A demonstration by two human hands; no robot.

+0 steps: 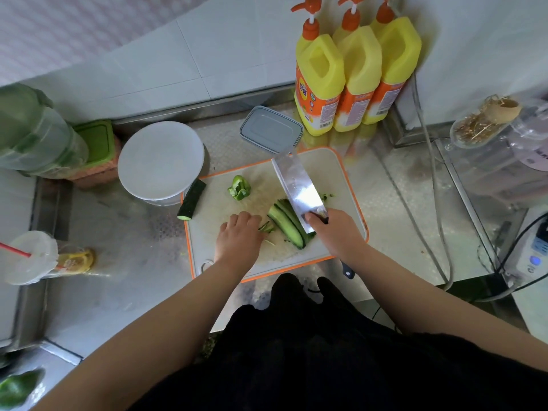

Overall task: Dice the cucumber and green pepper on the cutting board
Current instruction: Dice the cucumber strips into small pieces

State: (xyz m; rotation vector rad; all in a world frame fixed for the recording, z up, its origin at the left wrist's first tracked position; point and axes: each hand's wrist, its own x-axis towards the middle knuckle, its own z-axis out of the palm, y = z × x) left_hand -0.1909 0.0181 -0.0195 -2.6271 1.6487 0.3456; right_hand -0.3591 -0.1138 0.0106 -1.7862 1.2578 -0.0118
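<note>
A white cutting board (338, 170) with an orange rim lies on the steel counter. Long cucumber slices (286, 225) lie fanned near its middle. My right hand (335, 229) grips the handle of a cleaver (298, 185), whose broad blade lies against the right side of the slices. My left hand (240, 232) sits on the board just left of them, fingers curled over thin green strips (267, 226); whether it pinches any I cannot tell. A green pepper piece (239, 188) sits further back. A cucumber chunk (192, 200) lies on the board's left edge.
A white round lid or bowl (161, 161) stands left of the board, a grey lidded box (270, 129) behind it. Three yellow detergent bottles (353, 75) line the back wall. A drink cup with a straw (29, 256) is at far left, appliances and cables at right.
</note>
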